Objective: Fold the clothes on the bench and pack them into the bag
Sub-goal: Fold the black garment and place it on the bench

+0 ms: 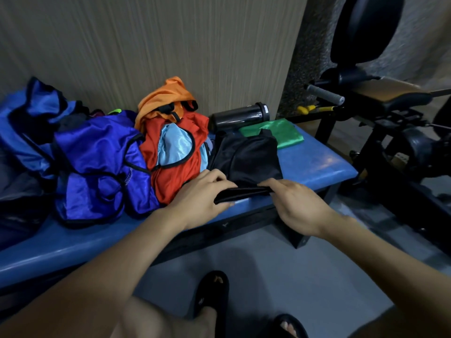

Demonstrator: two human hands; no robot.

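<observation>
Closest to the camera, two feet in black sandals (211,292) stand on the grey floor (305,276) in front of the table (314,162), which has a blue padded top on a dark frame. Both bare forearms reach forward over its front edge.

The black garment (246,154) lies flat on the table, long axis running from the front edge back toward the wall, with its rolled near hem lying crosswise along the front edge. The left hand (202,193) has its grip on the left end of that hem, fingers curled round the fabric, knuckles up. The right hand (295,203) pinches the right end, thumb and fingers closed on the cloth, palm down. So both grips are holding the black garment, pulling the hem straight between them.

Just left of the black garment sits a crumpled pile: a red jersey (175,174) with a light blue one (173,147) on it, an orange one (163,98) on top, and a purple-blue jersey (102,162) further left. Past that, the blue bag (29,123) lies open at the table's left end.

Behind the black garment, a folded green cloth (275,132) lies flat and a dark bottle (240,115) lies on its side against the beige striped wall (146,45). Right of the table is black gym equipment (380,98).
</observation>
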